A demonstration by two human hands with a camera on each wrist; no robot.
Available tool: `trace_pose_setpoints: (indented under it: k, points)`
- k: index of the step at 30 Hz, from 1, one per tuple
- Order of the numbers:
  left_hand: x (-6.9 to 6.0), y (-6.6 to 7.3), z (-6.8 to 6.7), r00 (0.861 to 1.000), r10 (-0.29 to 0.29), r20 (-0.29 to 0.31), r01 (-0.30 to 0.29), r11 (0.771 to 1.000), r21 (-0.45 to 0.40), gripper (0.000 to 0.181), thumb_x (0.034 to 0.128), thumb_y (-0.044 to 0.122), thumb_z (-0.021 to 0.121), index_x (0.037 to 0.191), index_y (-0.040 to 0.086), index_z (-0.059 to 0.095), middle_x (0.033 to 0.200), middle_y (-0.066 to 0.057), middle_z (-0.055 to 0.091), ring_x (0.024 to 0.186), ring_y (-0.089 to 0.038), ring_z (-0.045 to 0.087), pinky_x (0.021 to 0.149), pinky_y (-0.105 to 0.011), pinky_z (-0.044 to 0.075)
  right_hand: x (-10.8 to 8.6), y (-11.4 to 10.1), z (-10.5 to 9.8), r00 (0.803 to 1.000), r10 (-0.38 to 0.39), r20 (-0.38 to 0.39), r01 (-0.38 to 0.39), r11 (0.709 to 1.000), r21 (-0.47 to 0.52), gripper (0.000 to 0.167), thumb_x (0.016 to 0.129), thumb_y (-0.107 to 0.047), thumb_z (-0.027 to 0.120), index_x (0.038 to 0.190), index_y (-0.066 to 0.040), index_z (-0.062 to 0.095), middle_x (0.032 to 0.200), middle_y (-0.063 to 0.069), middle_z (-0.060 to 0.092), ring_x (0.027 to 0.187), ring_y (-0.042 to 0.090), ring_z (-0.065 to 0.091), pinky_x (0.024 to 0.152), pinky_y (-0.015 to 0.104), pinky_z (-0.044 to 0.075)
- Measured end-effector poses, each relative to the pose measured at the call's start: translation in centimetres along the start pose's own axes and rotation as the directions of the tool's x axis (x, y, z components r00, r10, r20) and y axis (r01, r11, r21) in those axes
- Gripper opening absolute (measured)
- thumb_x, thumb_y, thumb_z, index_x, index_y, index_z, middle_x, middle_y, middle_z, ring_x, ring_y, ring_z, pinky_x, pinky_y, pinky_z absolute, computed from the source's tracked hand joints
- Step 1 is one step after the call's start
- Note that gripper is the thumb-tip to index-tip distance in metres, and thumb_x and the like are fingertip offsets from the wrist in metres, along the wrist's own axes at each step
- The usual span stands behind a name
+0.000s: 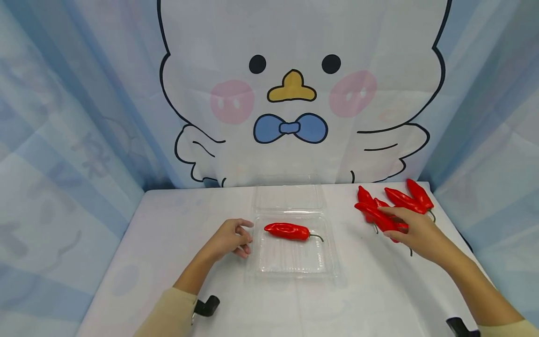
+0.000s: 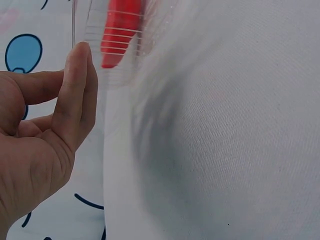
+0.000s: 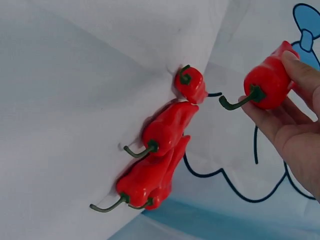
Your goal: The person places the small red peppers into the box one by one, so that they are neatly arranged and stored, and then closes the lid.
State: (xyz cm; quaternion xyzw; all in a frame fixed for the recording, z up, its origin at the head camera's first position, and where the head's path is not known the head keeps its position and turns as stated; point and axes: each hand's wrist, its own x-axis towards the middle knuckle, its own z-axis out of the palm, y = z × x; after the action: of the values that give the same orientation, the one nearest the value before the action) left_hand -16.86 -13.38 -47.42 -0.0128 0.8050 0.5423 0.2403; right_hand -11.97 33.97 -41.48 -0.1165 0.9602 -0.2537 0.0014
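Observation:
A red chili pepper (image 3: 267,82) with a green stem is held between the thumb and fingers of my right hand (image 1: 421,234), raised off the table at the right. Several more red peppers (image 3: 165,130) lie on the table by that hand. One red pepper (image 1: 288,231) lies crosswise in a clear plastic box (image 1: 290,267), stem to the right. At the box's left edge is my left hand (image 1: 231,238), fingers loosely bent and holding nothing. Its fingertips (image 2: 80,50) are close to the clear wall; whether they touch it I cannot tell.
The box's clear lid (image 1: 289,196) is folded back toward the rear of the white table (image 1: 177,262). Behind the table hangs a curtain (image 1: 290,159) with a cartoon bird, and blue curtains (image 1: 63,164) close in both sides.

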Motion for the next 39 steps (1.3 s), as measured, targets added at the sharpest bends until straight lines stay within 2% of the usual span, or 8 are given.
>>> trace_pose_setpoints:
  k: [7,20,29,34,39]
  points:
    - [-0.1,0.0,-0.1,1.0,0.004,0.001,-0.004,1.0,-0.021,0.044,0.0959,-0.004,0.065,0.139,0.0,0.057,0.093,-0.014,0.066,0.063,-0.019,0.07,0.059,-0.034,0.064,0.8,-1.4,1.0,1.0,-0.02,0.001,0.02,1.0,0.003,0.074,0.079,-0.014,0.089,0.145,-0.004,0.056,0.138,0.027,0.059,0.119,0.048,0.061,0.078,0.051,0.065]
    - [-0.2,0.1,-0.1,1.0,0.007,0.01,-0.007,1.0,-0.023,0.044,0.0959,-0.004,0.065,0.139,-0.001,0.057,0.095,-0.015,0.066,0.062,-0.019,0.07,0.058,-0.033,0.064,2.5,-4.2,2.0,0.998,-0.062,0.02,0.061,0.996,0.06,0.074,0.079,-0.017,0.09,0.144,-0.006,0.057,0.131,0.021,0.064,0.113,0.04,0.065,0.078,0.047,0.066]
    - [-0.1,0.0,-0.1,1.0,0.01,0.006,-0.01,1.0,-0.017,0.044,0.096,-0.003,0.066,0.139,0.0,0.057,0.093,-0.014,0.066,0.062,-0.019,0.07,0.058,-0.033,0.064,4.1,-6.2,2.7,0.993,-0.069,0.096,0.062,0.995,0.078,0.075,0.078,-0.019,0.091,0.145,-0.009,0.056,0.13,0.017,0.066,0.116,0.039,0.065,0.08,0.044,0.066]
    - [-0.1,-0.1,-0.2,1.0,0.012,0.01,-0.011,1.0,-0.021,0.044,0.096,-0.003,0.066,0.139,-0.001,0.057,0.093,-0.014,0.066,0.062,-0.019,0.07,0.058,-0.033,0.064,4.9,-7.3,3.3,0.986,-0.092,0.136,0.077,0.991,0.112,0.07,0.081,-0.019,0.089,0.143,-0.009,0.057,0.128,0.015,0.067,0.114,0.035,0.067,0.079,0.041,0.067]
    - [-0.1,0.0,-0.2,1.0,0.014,0.017,-0.014,1.0,-0.025,0.045,0.096,-0.004,0.066,0.139,-0.001,0.056,0.093,-0.014,0.066,0.062,-0.019,0.07,0.058,-0.033,0.064,5.6,-8.4,3.8,0.98,-0.116,0.16,0.1,0.989,0.107,0.064,0.083,-0.021,0.088,0.14,-0.013,0.06,0.125,0.011,0.069,0.109,0.028,0.069,0.077,0.035,0.067]
